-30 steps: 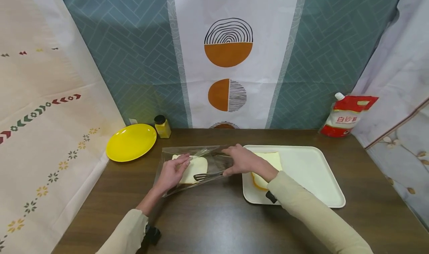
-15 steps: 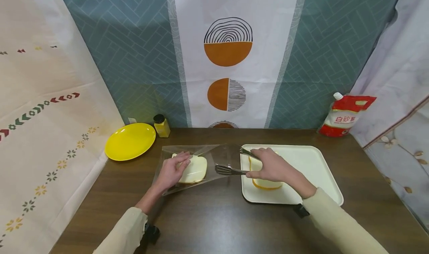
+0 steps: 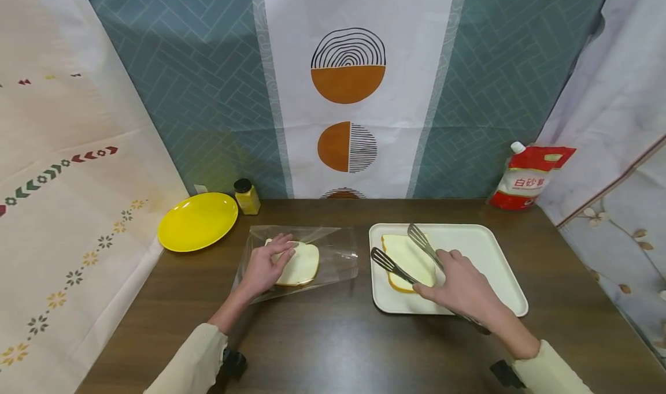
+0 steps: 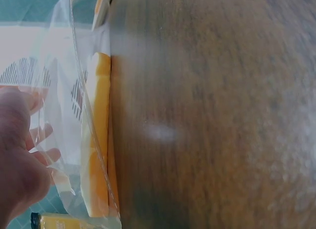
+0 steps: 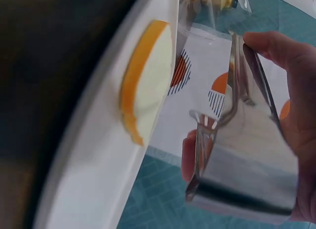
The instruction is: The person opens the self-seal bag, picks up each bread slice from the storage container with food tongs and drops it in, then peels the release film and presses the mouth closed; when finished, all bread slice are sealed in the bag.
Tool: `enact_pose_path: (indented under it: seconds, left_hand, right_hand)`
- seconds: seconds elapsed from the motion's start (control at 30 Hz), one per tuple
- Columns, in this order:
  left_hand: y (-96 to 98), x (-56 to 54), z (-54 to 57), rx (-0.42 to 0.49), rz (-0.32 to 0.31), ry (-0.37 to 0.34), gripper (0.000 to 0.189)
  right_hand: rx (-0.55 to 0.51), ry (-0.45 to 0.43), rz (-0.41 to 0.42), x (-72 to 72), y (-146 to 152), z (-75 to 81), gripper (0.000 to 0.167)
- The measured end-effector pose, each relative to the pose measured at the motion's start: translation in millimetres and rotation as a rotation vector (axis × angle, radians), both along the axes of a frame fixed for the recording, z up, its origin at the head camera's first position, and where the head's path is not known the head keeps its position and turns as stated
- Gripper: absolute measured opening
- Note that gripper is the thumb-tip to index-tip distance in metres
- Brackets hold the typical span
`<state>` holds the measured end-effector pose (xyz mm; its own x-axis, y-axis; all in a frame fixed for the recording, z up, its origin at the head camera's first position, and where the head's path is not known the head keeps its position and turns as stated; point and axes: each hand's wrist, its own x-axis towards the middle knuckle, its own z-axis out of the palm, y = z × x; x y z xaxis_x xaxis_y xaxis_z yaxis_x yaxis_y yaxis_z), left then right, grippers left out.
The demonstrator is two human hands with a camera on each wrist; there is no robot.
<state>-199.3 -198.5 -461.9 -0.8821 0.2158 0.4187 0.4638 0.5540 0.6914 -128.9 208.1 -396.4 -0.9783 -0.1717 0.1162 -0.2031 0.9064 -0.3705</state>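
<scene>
Your left hand (image 3: pixel 266 268) holds up the film of the clear bag (image 3: pixel 337 255), its exact pinch partly hidden, with the bagged slice (image 3: pixel 303 265) lying flat just beyond and beneath your fingers. Your right hand (image 3: pixel 465 286) grips the metal tongs (image 3: pixel 425 245) with thumb and fingers on opposite arms, and those arms stand wide apart. The loose slice (image 3: pixel 408 259) lies on the white tray (image 3: pixel 481 255), ahead and to the left of your right hand, below the parted tong heads; the right wrist view shows a gap between tongs and bread. For this reach, I judge it best to lower the heads until one sits beside each opposite edge, level with the crust, before you squeeze. Slide your grip forward first if needed, since the heads seem nearer the slice's far left portion than its middle, and an off-centre hold would likely let the bread droop. Squeeze only until it stops slipping; soft bread should dent or tear under more. Meanwhile, rest the left hand quietly where it is, because tugging the film could drag the bagged slice or collapse the side facing your right hand.
</scene>
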Motion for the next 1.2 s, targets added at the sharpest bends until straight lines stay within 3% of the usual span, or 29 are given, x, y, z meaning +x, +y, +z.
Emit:
enact_pose_path:
  seconds: [0.27, 0.63, 1.2]
  left_hand:
    - [-0.7, -0.3, -1.6, 0.033, -0.005, 0.028, 0.020]
    - [-0.8, 0.0, 0.7, 0.032, -0.005, -0.031, 0.021]
    - [-0.3, 0.5, -2.5, 0.025, -0.002, -0.055, 0.023]
  right_hand:
    - [0.013, -0.047, -0.170, 28.4, 7, -7.9, 0.085]
    - [0.089, 0.003, -0.268, 52.5, -11, -23.0, 0.077]
    - [0.070, 0.041, -0.338, 45.6, -44, -44.2, 0.076]
